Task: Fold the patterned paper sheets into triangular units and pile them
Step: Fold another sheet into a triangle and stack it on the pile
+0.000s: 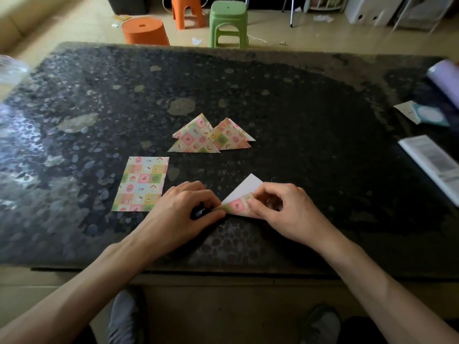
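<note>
Head view: my right hand (279,209) pinches the half-folded sheet (237,204) near the table (310,125) front edge, my left hand (183,207) curls round a small black object (200,212) at its corner; folded triangles (198,139) piled beyond.

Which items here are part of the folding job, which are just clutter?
Job: half-folded sheet, flat patterned sheet, folded triangles, left hand gripping a dark object, right hand.
Clutter: green stool, orange stools, booklet, purple roll.
</note>
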`<state>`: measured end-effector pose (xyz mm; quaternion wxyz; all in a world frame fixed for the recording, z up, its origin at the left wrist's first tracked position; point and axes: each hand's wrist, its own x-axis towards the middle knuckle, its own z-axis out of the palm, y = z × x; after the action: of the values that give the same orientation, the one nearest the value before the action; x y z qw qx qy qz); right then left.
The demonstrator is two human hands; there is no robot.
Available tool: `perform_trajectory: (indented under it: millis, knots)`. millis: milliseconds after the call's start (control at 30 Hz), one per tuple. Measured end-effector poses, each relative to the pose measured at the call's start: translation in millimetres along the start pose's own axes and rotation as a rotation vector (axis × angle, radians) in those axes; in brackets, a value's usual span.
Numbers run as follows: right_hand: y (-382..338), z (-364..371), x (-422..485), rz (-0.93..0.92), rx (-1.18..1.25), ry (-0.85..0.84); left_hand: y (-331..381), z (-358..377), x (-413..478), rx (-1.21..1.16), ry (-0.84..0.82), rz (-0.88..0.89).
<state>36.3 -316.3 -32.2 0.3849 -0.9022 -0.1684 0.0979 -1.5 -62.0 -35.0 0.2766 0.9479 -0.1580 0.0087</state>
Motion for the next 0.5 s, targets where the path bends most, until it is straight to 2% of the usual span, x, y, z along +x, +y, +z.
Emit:
perform_trajectory:
  millis: [300,500]
  knots:
    - [-6.3,6.7,9.2,0.097,-0.14,0.075,-2.0,-1.2,4.3,-0.044,0.026,-0.132]
    - [-12.0,6.3,12.9,0.1,-0.185,0.069,0.6,-3.2,5.1,-0.034,0.013,-0.154]
